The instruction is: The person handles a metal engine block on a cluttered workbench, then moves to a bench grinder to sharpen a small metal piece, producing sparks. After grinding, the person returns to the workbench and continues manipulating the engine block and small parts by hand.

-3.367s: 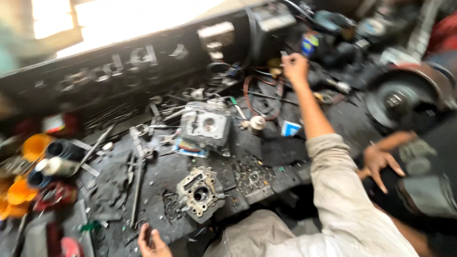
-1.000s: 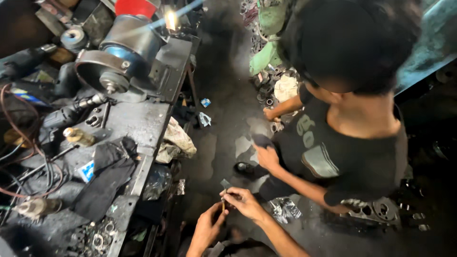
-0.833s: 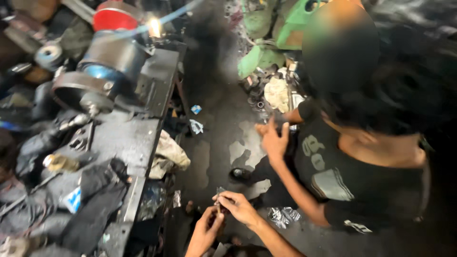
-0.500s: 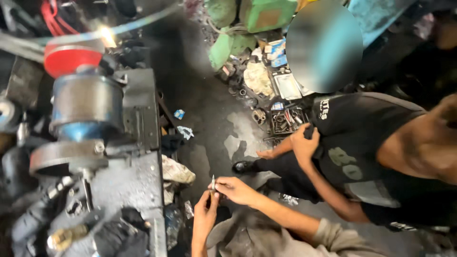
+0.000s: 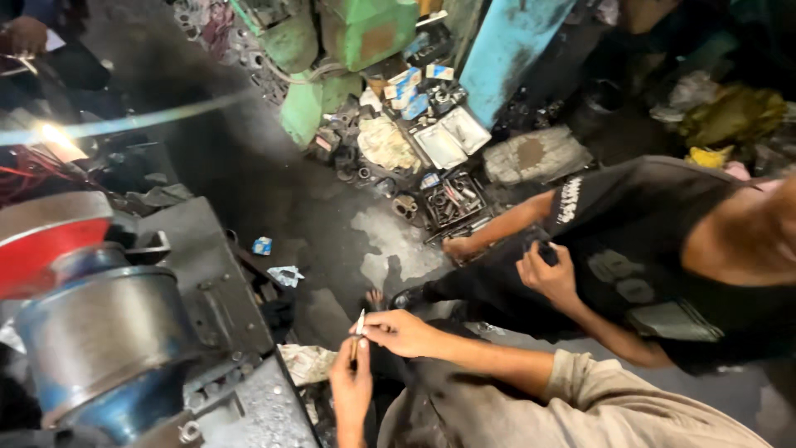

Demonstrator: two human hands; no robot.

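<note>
Your right hand pinches a small, thin pale metal piece at its lower end, so its tip stands free above the fingers. Your left hand comes up from below, fingertips closed on the same piece to steady it. Both hover over the oily dark floor, just beside the greasy grey tabletop with its round grey-and-blue motor housing. A co-worker's hand rests on a dark-clad knee nearby.

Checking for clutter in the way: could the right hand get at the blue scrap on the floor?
Probably, with a stretch: the right hand pinches a small part, and bare floor lies before the blue scrap.
</note>
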